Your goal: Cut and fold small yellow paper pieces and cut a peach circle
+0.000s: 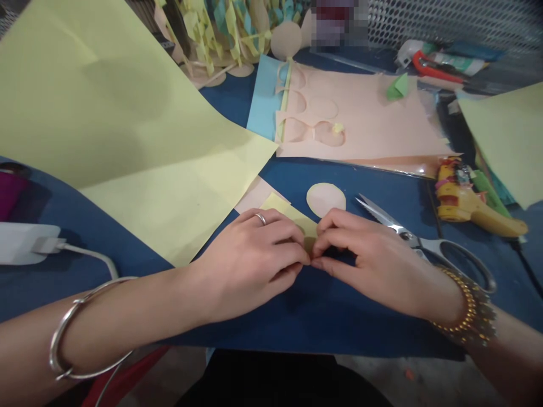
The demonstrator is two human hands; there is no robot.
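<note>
My left hand (254, 254) and my right hand (365, 254) meet at their fingertips in the middle of the blue table cover (322, 311). Both pinch the end of a yellow paper strip (288, 215), which runs up and to the left from them. A pale pink paper disc (325, 199) lies just beyond my right fingers. Steel scissors (419, 243) lie shut under and beside my right hand, their loop handle near my wrist. A large pale yellow paper sheet (127, 124) spreads out to the left of my left hand.
A pink paper sheet with circles cut out (373, 113) lies ahead, beside a light blue sheet (265, 96). A yellow hot glue gun (470, 209) and a red-handled cutter (436, 66) sit to the right. A white power adapter (25, 243) lies at left.
</note>
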